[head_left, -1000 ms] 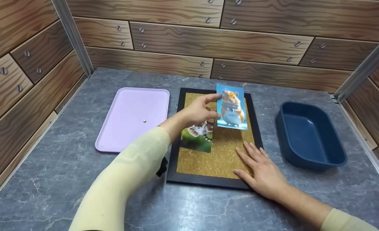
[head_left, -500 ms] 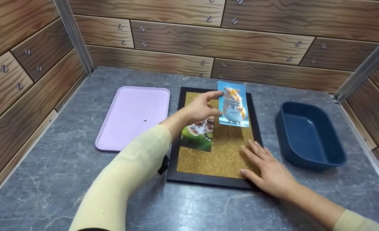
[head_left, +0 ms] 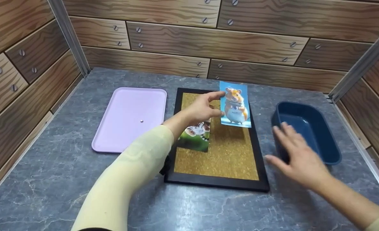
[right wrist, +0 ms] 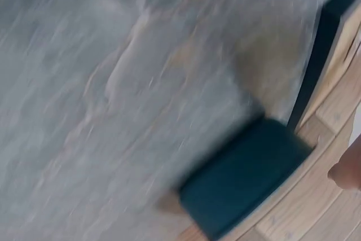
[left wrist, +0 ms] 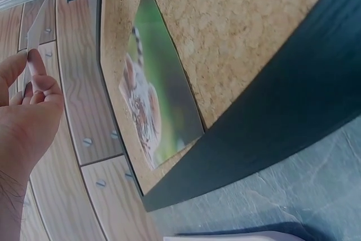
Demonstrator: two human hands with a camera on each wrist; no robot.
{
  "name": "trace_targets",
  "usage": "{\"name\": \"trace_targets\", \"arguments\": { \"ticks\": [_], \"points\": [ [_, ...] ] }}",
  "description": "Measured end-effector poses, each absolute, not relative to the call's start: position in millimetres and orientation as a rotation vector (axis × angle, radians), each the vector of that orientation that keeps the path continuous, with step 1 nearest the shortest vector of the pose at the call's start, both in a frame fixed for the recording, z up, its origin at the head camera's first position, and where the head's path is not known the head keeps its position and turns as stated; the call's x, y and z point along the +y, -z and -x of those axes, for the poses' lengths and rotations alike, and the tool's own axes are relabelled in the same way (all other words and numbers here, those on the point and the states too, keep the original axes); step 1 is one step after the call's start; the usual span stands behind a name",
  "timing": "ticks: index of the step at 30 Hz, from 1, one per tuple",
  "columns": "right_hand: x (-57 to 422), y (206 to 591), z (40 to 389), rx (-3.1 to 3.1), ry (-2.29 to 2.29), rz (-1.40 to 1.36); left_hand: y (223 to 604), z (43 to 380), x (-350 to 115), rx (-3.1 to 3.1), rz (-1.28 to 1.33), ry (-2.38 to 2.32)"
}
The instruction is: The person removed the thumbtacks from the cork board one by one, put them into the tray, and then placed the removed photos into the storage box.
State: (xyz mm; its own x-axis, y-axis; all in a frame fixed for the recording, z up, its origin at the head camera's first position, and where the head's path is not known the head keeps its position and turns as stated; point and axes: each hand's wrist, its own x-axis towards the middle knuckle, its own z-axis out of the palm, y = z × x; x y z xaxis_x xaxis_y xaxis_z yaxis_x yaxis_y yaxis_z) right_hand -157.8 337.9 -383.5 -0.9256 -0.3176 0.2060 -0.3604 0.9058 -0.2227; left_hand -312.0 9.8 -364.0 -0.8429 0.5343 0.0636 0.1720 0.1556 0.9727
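My left hand (head_left: 203,109) pinches a blue photo card with a hamster picture (head_left: 235,106) by its left edge, holding it above the far right part of a black-framed cork board (head_left: 221,163). In the left wrist view the card (left wrist: 36,26) shows nearly edge-on between thumb and fingers. A tiger photo card (head_left: 194,138) lies on the board's left side, partly under my left forearm; its green background shows clearly in the left wrist view. My right hand (head_left: 300,160), fingers extended and blurred, hovers at the near left side of a dark blue bin (head_left: 332,141), overlapping it in the head view.
A lilac tray (head_left: 128,109) with a small shiny bead-like dot (head_left: 141,121) lies left of the board. Wood-patterned walls (head_left: 170,38) enclose the grey marbled table (head_left: 54,166) at the back and sides. Something black (head_left: 165,166) shows beneath the left forearm.
My right hand has lifted off the board's lower right corner and moved right to the blue bin. The hamster card has shifted slightly right in my left hand.
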Motion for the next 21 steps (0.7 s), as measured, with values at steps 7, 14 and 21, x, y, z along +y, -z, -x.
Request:
{"name": "trace_targets", "arguments": {
  "ticks": [7, 14, 21],
  "points": [
    [390.5, 370.3, 168.5, -2.929, -0.392, -0.393, 361.7, 311.7, 13.7, 2.130, -0.673, -1.767],
    [431.8, 369.2, 175.4, -2.969, -0.403, -0.260, 359.6, 313.0, 17.3, 2.227, -0.680, -1.704],
    [463.5, 369.5, 177.6, -3.063, -0.329, -0.173, 355.2, 312.7, 19.4, 2.238, -0.699, -1.694]
  ]
}}
